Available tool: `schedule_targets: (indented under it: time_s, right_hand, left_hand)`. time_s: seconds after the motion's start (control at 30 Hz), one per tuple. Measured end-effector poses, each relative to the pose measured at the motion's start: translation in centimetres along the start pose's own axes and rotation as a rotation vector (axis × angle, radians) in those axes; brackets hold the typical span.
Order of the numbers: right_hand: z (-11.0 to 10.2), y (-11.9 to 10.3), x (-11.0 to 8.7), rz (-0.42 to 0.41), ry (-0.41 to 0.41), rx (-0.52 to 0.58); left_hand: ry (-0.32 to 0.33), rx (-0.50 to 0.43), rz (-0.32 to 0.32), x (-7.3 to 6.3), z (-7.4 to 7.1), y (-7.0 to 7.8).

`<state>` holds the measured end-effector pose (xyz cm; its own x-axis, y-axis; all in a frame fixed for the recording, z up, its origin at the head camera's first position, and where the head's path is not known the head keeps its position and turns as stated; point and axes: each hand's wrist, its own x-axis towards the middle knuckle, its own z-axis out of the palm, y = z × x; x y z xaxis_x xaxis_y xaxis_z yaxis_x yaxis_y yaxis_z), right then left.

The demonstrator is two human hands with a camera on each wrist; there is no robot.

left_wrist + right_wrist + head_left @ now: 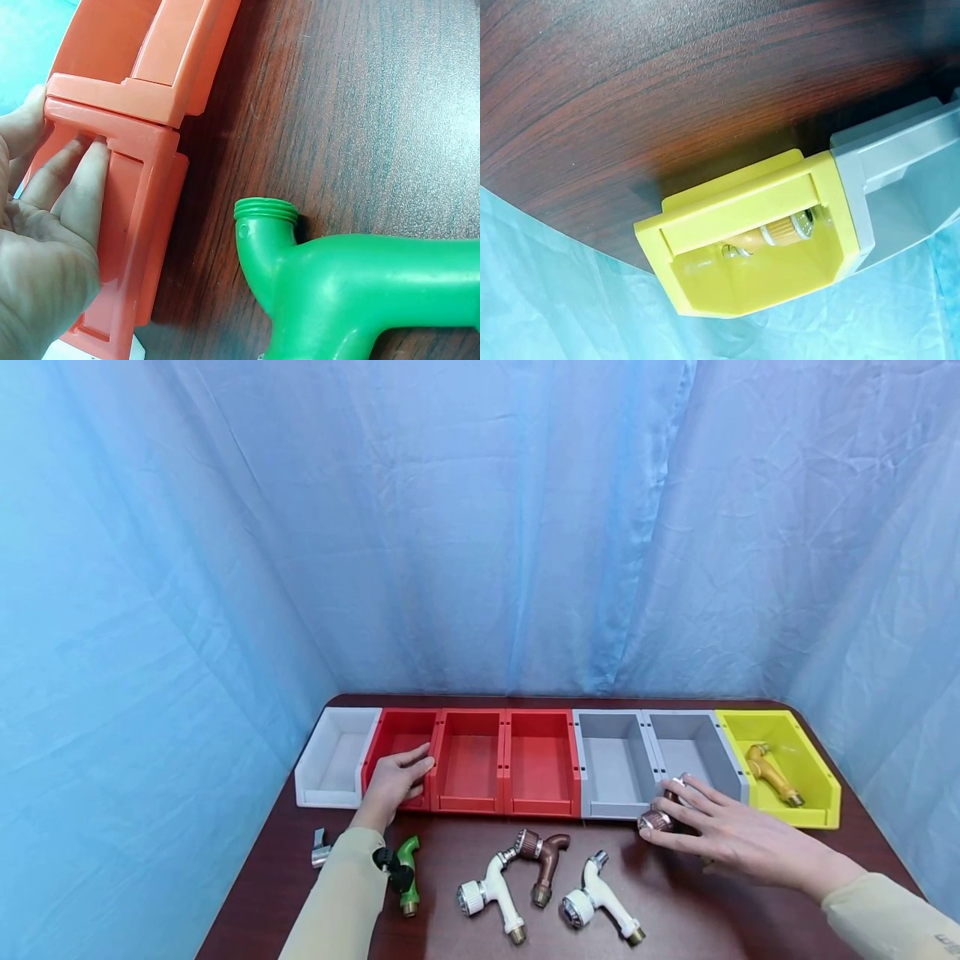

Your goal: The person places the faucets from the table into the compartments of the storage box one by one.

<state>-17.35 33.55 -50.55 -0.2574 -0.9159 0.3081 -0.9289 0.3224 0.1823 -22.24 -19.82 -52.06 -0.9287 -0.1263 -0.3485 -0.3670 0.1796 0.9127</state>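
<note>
While the left hand, fingers loosely extended, touches a red bin, the right hand pinches a brown tap at its fingertips, near a grey bin; near the left hand a green tap lies on the table.

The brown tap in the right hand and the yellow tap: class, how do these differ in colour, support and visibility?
Colour: the held brown tap is dark, while the yellow tap is orange-yellow. Support: the right hand grips the held brown tap; the yellow tap lies in the yellow bin. Visibility: the hand partly covers the held brown tap, not the yellow tap. Both have ribbed knobs.
</note>
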Motion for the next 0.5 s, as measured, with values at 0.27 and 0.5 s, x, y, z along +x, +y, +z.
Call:
schedule_targets:
  time_s: [0.27,0.5]
  right_hand:
    - [-0.7,0.5,-0.3,0.029,-0.007,-0.050]
    - [-1.2,1.1,-0.4,0.026,-0.016,-0.109]
  left_hand:
    - [-0.009,-0.002,0.008,0.1,0.0,-0.1]
    - [-0.005,0.001,0.008,0.1,0.0,-0.1]
